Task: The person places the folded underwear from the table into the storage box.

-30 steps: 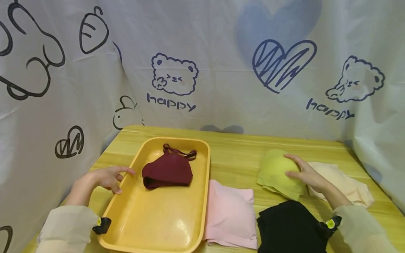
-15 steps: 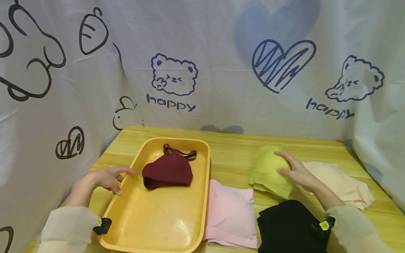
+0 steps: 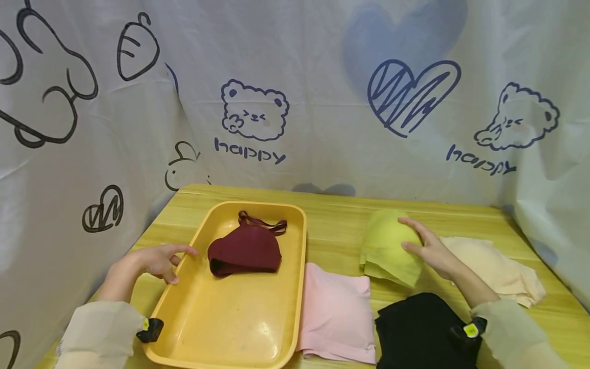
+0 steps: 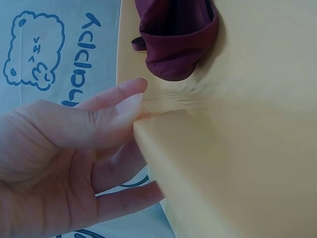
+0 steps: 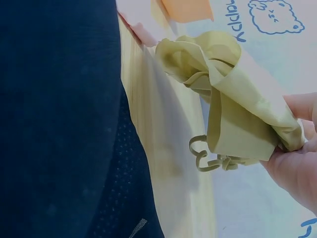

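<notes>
My right hand [image 3: 435,251] pinches the edge of a folded yellow-green bra [image 3: 392,246]. In the right wrist view, the yellow-green bra [image 5: 237,109] hangs above the table with its layers fanned and thin straps dangling. My left hand [image 3: 159,261] holds the left rim of a yellow plastic tray [image 3: 239,318]; in the left wrist view its thumb and fingers lie on either side of the rim. Inside the tray, towards the back, lies a maroon bra [image 3: 244,248] with its straps on the far side.
Right beside the tray lies a folded pink garment [image 3: 338,312]. A black one [image 3: 428,328] is in front, under my right forearm, and a cream one [image 3: 500,269] lies at the right. Patterned white cloth [image 3: 322,102] encloses the wooden table [image 3: 336,225].
My right hand has moved left with the yellow-green bra, away from the cream garment, and the bra has risen a little. The left hand and the tray have stayed put.
</notes>
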Action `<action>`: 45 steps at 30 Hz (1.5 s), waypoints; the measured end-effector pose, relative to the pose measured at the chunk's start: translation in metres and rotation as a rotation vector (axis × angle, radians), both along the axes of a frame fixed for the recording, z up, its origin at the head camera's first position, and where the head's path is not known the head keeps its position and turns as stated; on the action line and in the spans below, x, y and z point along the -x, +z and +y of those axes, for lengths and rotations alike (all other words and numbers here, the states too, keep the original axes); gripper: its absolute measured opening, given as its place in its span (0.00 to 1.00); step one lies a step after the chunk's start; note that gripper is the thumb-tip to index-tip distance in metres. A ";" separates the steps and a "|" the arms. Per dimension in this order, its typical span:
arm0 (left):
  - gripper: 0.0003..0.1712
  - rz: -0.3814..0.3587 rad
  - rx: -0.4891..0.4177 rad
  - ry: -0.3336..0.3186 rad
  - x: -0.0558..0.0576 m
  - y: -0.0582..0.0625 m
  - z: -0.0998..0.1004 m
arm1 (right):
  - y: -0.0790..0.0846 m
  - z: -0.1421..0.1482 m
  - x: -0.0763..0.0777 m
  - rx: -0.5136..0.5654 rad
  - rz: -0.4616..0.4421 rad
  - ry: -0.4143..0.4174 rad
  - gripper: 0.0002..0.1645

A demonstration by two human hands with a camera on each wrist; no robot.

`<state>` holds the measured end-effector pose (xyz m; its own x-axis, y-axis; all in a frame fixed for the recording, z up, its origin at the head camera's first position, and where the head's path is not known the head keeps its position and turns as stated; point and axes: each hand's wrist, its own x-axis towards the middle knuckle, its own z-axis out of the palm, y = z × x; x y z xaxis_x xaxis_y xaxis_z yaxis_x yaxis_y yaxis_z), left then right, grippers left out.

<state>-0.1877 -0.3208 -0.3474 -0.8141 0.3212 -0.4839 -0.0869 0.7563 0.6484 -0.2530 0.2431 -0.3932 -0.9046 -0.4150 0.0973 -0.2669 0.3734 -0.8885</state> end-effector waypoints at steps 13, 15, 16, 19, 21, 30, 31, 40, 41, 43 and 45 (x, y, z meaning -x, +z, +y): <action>0.39 -0.004 -0.003 -0.002 0.000 0.001 0.001 | 0.002 -0.007 0.003 0.050 -0.016 -0.018 0.37; 0.38 -0.001 -0.002 -0.003 0.000 0.001 0.001 | 0.001 -0.010 0.005 0.072 -0.028 -0.018 0.37; 0.38 0.001 -0.002 -0.003 0.000 0.001 0.001 | 0.001 -0.011 0.006 0.085 -0.035 -0.018 0.37; 0.38 0.002 0.000 -0.002 -0.001 0.001 0.001 | 0.000 -0.016 0.010 0.126 -0.065 -0.016 0.37; 0.38 0.004 0.003 -0.001 -0.001 0.001 0.001 | 0.000 -0.020 0.013 0.151 -0.087 -0.007 0.38; 0.38 0.008 -0.002 0.004 -0.002 0.002 0.001 | 0.005 -0.045 0.022 0.202 -0.109 0.075 0.38; 0.39 0.006 -0.004 0.003 -0.002 0.002 0.002 | 0.006 -0.047 0.022 0.193 -0.104 0.084 0.37; 0.38 -0.006 0.004 -0.015 0.002 0.002 0.001 | 0.010 -0.066 0.022 0.184 -0.108 0.122 0.36; 0.38 -0.001 -0.001 -0.030 0.003 0.000 -0.001 | 0.012 -0.069 0.022 0.183 -0.110 0.127 0.36; 0.38 -0.003 -0.006 -0.027 0.005 -0.004 -0.005 | 0.015 -0.076 0.023 0.190 -0.122 0.138 0.37; 0.39 0.003 -0.028 -0.064 0.008 -0.011 -0.013 | 0.017 -0.083 0.024 0.206 -0.148 0.152 0.37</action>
<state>-0.1956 -0.3334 -0.3582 -0.7930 0.3855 -0.4717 -0.0373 0.7421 0.6692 -0.2766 0.1602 -0.3758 -0.8441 -0.5322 0.0654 -0.1678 0.1465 -0.9749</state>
